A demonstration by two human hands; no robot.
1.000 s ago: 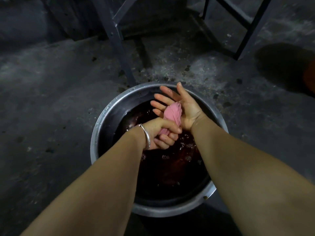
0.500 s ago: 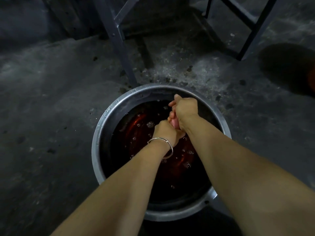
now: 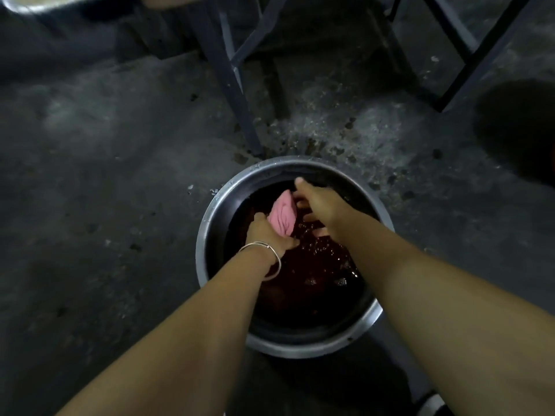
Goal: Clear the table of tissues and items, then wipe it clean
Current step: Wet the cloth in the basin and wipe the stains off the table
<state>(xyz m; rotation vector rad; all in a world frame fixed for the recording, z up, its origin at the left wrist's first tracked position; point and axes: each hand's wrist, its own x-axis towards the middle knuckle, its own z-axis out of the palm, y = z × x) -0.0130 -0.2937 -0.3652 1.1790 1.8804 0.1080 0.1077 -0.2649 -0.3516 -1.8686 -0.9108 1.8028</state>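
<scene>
A round metal basin (image 3: pixel 368 324) sits on the concrete floor, filled with dark reddish water. Over its far left side I hold a bunched pink cloth (image 3: pixel 281 216). My left hand (image 3: pixel 267 232), with a silver bangle at the wrist, grips the cloth's lower end. My right hand (image 3: pixel 315 196) grips its upper end, fingers curled around it; the fingertips are partly hidden behind the cloth.
Dark metal table legs (image 3: pixel 237 94) stand just beyond the basin, and a second frame (image 3: pixel 468 52) rises at the back right. A metal rim (image 3: pixel 33 4) shows at the top left. A dark shadow patch (image 3: pixel 516 127) lies on the floor at right.
A second ago my right palm lay open under the cloth. Both hands then closed tightly over it. Now the cloth shows between them again, shifted toward the basin's left.
</scene>
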